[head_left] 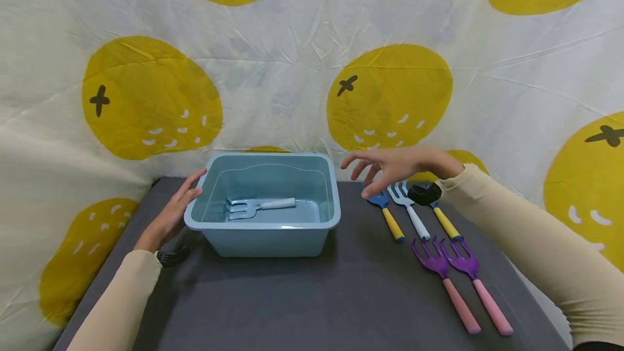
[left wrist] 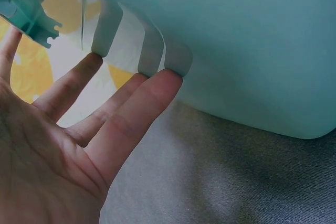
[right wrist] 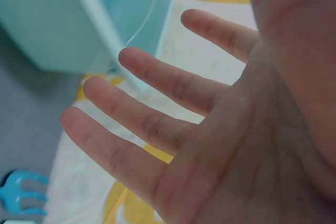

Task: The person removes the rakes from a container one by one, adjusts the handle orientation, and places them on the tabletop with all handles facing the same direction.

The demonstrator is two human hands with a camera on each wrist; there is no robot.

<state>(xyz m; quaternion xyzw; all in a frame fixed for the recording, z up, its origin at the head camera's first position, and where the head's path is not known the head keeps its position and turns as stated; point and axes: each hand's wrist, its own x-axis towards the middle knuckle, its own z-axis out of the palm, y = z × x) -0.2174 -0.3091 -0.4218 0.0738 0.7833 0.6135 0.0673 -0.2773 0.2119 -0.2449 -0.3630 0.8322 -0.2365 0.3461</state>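
Note:
A light blue plastic basin (head_left: 268,241) stands on the table. Inside it lies a pale blue hand fork (head_left: 248,208) with a white handle. My left hand (head_left: 170,215) is at the basin's left side; in the left wrist view its extended fingertips touch the outer wall (left wrist: 252,51). Beyond the right rim, my right hand (head_left: 390,166) hovers with fingers spread and nothing in it. Below and beside it lie a blue fork with a yellow handle (head_left: 392,225), a pale blue fork with a white handle (head_left: 417,222) and another yellow-handled fork (head_left: 446,223), partly hidden by the wrist.
Two purple hand forks with pink handles (head_left: 460,305) (head_left: 492,307) lie nearer the front right of the dark grey table (head_left: 292,307). Behind everything hangs a white cloth (head_left: 273,96) printed with yellow fruit, close to the table's back edge.

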